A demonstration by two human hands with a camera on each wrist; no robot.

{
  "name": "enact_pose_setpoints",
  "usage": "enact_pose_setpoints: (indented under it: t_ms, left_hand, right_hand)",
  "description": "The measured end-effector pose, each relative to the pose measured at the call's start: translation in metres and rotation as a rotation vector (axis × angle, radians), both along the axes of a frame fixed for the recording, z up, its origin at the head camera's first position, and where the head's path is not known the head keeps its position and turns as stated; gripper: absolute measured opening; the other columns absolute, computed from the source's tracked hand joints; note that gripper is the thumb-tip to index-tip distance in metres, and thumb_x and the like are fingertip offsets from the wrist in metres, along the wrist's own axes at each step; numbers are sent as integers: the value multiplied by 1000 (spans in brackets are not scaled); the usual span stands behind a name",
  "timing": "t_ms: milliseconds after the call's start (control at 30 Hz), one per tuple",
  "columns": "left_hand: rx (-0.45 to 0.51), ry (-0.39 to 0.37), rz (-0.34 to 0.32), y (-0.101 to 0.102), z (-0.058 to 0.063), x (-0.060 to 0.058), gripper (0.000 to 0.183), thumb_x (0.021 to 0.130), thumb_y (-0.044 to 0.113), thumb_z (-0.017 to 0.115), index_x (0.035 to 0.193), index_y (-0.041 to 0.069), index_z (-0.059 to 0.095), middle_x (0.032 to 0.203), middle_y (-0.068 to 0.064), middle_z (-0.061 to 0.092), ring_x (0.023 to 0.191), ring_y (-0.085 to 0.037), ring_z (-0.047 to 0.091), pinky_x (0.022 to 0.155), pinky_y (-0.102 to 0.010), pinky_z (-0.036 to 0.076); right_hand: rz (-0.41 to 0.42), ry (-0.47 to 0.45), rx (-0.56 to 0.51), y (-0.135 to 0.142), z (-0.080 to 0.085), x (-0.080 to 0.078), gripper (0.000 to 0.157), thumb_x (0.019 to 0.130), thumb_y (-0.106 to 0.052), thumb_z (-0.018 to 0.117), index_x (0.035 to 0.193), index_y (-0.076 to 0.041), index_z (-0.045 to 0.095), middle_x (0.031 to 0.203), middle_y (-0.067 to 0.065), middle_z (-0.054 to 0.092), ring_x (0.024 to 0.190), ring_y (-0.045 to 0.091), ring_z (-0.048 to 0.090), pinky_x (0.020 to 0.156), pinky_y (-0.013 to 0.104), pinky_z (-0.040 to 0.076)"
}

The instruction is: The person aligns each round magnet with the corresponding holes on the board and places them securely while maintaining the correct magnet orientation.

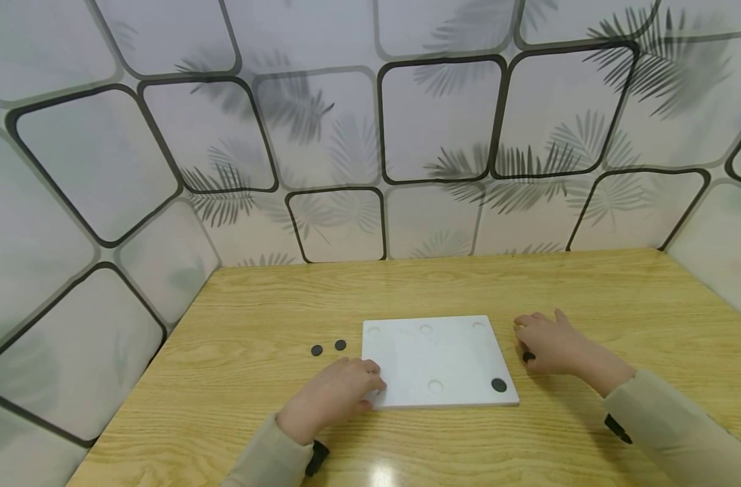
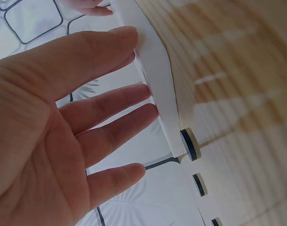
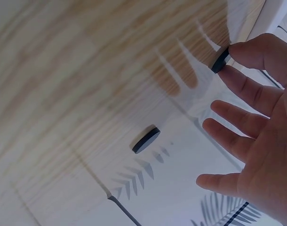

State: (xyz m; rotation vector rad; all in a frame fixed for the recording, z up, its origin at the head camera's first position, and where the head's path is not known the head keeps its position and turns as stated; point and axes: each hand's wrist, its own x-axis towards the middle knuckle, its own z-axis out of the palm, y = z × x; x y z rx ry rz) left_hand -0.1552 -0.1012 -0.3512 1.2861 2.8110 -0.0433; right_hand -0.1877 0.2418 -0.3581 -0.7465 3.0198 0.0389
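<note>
A white board [image 1: 431,358] with several shallow round recesses lies on the table. One black disc [image 1: 499,385] sits at its near right corner. My left hand [image 1: 337,396] rests at the board's near left corner, fingers loosely extended, thumb and fingertips along its edge. To the right of the board, my right hand [image 1: 553,345] pinches a black disc [image 3: 220,59] between thumb and index finger, its other fingers spread. Close by lies another black disc [image 3: 146,139] on the table, hidden by that hand in the head view.
Left of the board are two black discs, a nearer one [image 1: 317,350] and one closer to the board [image 1: 341,345]. A third appears in the left wrist view. The wooden table [image 1: 273,297] meets a patterned wall covering [image 1: 322,135] at the back and sides.
</note>
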Motion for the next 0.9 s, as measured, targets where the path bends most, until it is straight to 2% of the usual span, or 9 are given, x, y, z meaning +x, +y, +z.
enact_pose_setpoints:
  t_ms: [300,633,900]
  left_hand:
    - [0,-9,7,0,-1,0,25,71,22,73,96,19,68,103,4,59,90,-11,55,79,-27,45]
    - [0,-19,14,-1,-1,-1,25,72,21,73,97,20,68,103,4,59,90,-11,54,80,-27,44]
    - [5,-3,1,-1,0,-1,24,71,20,73,94,19,68,101,5,59,86,-10,54,78,-25,44]
  right_hand:
    - [-8,-14,-24,2,1,0,29,60,-10,70,51,-19,43,114,24,51,107,47,41,80,74,18]
    - [5,-15,-2,2,2,-1,28,59,-13,69,49,-19,44,114,23,50,106,48,41,80,74,18]
    - [14,-3,13,1,3,-2,29,60,-15,70,49,-19,44,113,21,51,106,43,43,80,73,20]
